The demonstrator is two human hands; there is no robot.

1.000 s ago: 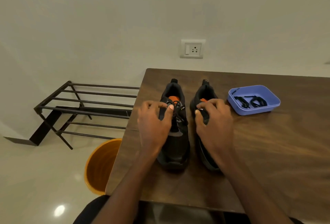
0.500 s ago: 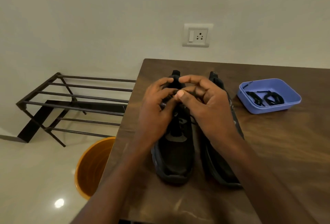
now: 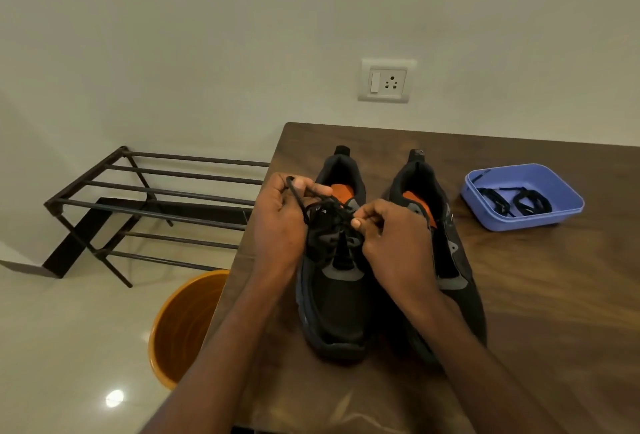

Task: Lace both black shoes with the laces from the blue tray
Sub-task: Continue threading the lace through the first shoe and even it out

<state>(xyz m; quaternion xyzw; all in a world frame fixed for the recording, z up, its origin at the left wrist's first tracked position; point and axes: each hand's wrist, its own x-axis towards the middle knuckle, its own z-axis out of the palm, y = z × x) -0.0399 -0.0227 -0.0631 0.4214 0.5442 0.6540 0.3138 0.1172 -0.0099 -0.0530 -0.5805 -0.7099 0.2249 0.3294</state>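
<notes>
The two low sports shoes, the left shoe (image 3: 337,281) and the right shoe (image 3: 446,260), are black with grey patches and bright orange inside. The thin cord lace (image 3: 313,206) is black. The small plastic tray (image 3: 540,217) is blue, with black laces (image 3: 512,203) inside. The wooden table (image 3: 554,312) is dark brown with wavy streaks. The round bucket (image 3: 180,326) is orange.

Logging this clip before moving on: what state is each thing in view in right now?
Left black shoe: upright on the brown wooden table, black lace at its top eyelets.
Right black shoe: upright, no lace visible.
Blue plastic tray: on table, two bundled black laces inside.
Left hand: pinches one lace end.
Right hand: pinches the other.
Orange bucket: on floor, upright.
Wall switch: position unclear.
</notes>
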